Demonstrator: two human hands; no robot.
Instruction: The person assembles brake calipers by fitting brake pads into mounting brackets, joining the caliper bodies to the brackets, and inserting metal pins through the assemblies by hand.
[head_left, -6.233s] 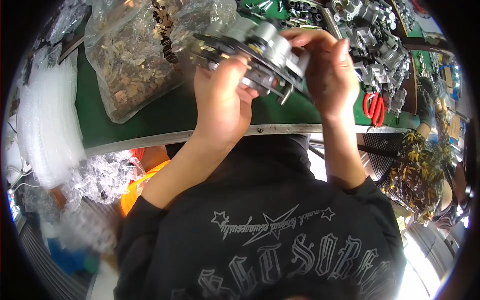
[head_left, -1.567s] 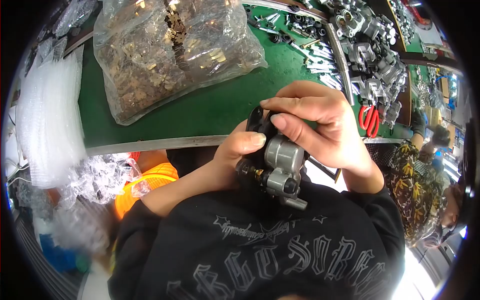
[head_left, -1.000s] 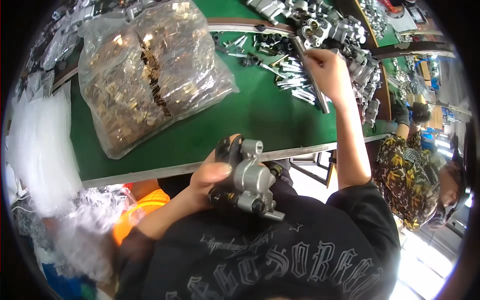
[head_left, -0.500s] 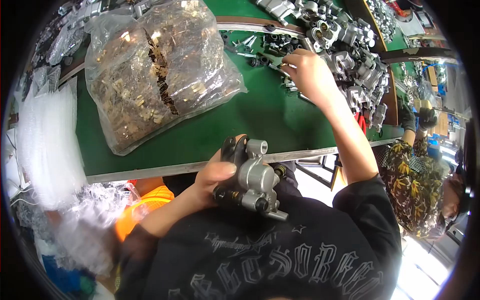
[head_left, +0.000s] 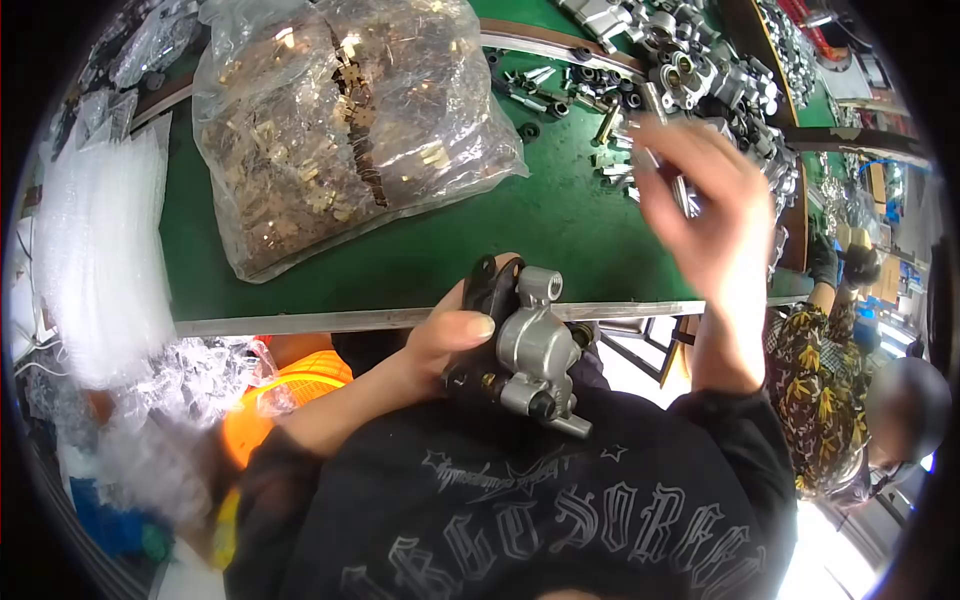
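Note:
In my left hand [head_left: 455, 335] is a silver brake caliper [head_left: 535, 340] with a black bracket [head_left: 492, 290]. My thumb presses against the bracket, and the rest of the fingers are mostly hidden behind it. The caliper is held above my lap, close to the near edge of the bench. Over the bench at the right, my right hand [head_left: 715, 205] is blurred by motion, its thumb and fingers pointing left. Silver pins [head_left: 683, 197] show by its palm; I cannot tell whether they are held or lie behind it. Small metal sleeves [head_left: 615, 170] lie just left of it.
A clear plastic bag [head_left: 290, 150] of brass-coloured clips, torn down the middle, lies on the green bench [head_left: 560, 230]. More calipers [head_left: 690, 75] are piled at the back right. White foam sleeves [head_left: 105, 240] stand left, above an orange basket [head_left: 290, 400]. A co-worker's patterned sleeve [head_left: 805, 370] is at right.
My right hand has drawn back from the small parts, moving right and toward me. The left hand still holds the caliper in much the same pose. The whole view has shifted slightly.

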